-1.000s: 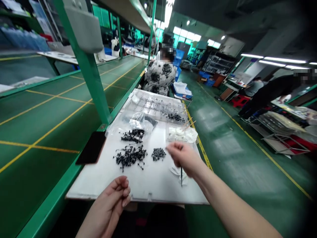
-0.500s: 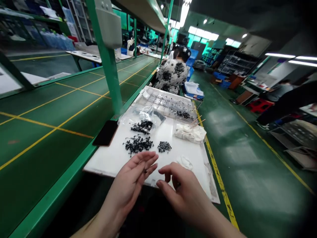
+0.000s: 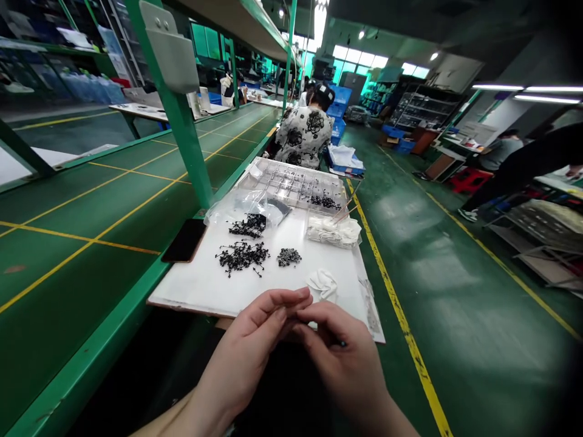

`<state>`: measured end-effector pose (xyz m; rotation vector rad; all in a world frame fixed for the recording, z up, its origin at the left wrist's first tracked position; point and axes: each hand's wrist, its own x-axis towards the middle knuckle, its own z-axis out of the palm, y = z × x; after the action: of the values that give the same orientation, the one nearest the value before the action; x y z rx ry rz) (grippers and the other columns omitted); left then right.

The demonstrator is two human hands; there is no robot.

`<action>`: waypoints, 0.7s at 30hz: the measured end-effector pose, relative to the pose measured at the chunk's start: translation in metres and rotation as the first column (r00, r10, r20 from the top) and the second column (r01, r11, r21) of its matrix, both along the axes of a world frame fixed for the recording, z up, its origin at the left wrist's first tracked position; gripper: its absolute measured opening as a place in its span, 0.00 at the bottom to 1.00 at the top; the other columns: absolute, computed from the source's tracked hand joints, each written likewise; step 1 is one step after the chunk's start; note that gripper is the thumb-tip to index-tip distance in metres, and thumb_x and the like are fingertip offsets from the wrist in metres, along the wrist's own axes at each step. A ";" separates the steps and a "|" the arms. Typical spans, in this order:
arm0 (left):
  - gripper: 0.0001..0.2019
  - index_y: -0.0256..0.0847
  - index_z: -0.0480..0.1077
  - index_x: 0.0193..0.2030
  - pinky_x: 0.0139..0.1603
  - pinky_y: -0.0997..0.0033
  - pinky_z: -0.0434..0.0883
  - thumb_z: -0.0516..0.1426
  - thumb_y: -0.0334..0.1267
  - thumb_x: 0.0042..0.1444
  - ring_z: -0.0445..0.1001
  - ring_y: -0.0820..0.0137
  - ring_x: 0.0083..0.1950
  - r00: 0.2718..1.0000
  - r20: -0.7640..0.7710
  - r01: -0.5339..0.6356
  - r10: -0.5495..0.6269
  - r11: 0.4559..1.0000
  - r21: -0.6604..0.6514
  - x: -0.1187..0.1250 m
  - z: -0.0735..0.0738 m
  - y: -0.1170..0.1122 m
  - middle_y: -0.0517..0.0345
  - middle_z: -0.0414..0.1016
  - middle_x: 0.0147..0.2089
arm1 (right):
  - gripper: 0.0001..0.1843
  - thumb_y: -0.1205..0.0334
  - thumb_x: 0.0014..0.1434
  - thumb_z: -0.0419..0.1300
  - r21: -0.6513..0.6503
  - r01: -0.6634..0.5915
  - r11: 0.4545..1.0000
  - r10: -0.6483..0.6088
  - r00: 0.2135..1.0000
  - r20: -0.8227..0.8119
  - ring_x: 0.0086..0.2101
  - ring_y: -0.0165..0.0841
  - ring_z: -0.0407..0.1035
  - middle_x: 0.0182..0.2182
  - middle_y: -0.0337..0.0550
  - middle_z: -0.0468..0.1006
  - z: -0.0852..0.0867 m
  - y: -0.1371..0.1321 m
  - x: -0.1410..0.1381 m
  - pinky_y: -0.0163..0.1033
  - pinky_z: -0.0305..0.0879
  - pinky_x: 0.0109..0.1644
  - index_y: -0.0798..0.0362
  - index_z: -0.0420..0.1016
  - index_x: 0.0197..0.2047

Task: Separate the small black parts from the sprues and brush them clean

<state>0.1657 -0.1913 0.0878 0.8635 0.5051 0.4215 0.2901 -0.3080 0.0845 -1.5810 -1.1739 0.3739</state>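
Note:
My left hand (image 3: 255, 340) is closed, its thumb against curled fingers. My right hand (image 3: 346, 346) is closed in a pinch, with its fingertips meeting those of the left. Whatever sits between the fingertips is hidden. A tiny dark speck shows in the curl of my right hand. Both hands are over the near edge of a white board (image 3: 191, 288). Beyond them lie a pile of branched black plastic pieces (image 3: 243, 256) and a smaller heap of grey-black parts (image 3: 289, 257). A crumpled white cloth (image 3: 323, 282) rests just past my right hand.
A phone (image 3: 184, 240) lies at the board's left edge. Farther back are more black pieces (image 3: 248, 224), a clear plastic bag (image 3: 228, 206), a compartment tray (image 3: 291, 185) and a packet of white cloths (image 3: 334, 229). A green conveyor (image 3: 113, 200) runs left; a co-worker (image 3: 305, 130) sits ahead.
My hands have come together, fingertips now touching. The left hand's spread fingers have closed, and the right has moved in. The view has shifted slightly.

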 end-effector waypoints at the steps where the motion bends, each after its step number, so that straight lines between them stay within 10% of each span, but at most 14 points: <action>1: 0.10 0.44 0.82 0.52 0.66 0.69 0.73 0.62 0.42 0.70 0.77 0.60 0.67 0.999 -0.029 0.028 -0.026 0.996 0.080 -0.002 -0.001 0.001 0.51 0.83 0.62 | 0.07 0.66 0.68 0.65 -0.011 0.004 1.000 -0.005 0.999 -0.052 0.39 0.31 0.79 0.41 0.39 0.85 0.001 -0.002 0.002 0.34 0.74 0.40 0.45 0.83 0.47; 10: 0.14 0.42 0.80 0.51 0.44 0.69 0.73 0.56 0.47 0.73 0.80 0.68 0.39 0.918 -0.273 0.389 -0.287 0.787 0.479 -0.004 -0.001 0.020 0.58 0.82 0.35 | 0.11 0.73 0.64 0.68 0.011 -0.064 0.998 0.064 0.998 -0.014 0.38 0.30 0.80 0.38 0.39 0.84 0.008 -0.010 0.019 0.34 0.77 0.42 0.46 0.82 0.45; 21: 0.10 0.41 0.77 0.40 0.35 0.75 0.69 0.60 0.43 0.70 0.73 0.73 0.31 0.931 -0.167 0.360 -0.323 0.887 0.290 -0.004 -0.013 0.032 0.62 0.76 0.32 | 0.06 0.63 0.67 0.69 -0.063 -0.018 0.998 0.022 0.997 0.075 0.35 0.31 0.73 0.37 0.42 0.77 0.016 -0.011 0.031 0.37 0.67 0.34 0.45 0.84 0.47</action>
<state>0.1616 -0.1589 0.0753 1.2701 0.3830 0.1262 0.3207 -0.3193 0.1007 -1.6506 -1.2474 0.3692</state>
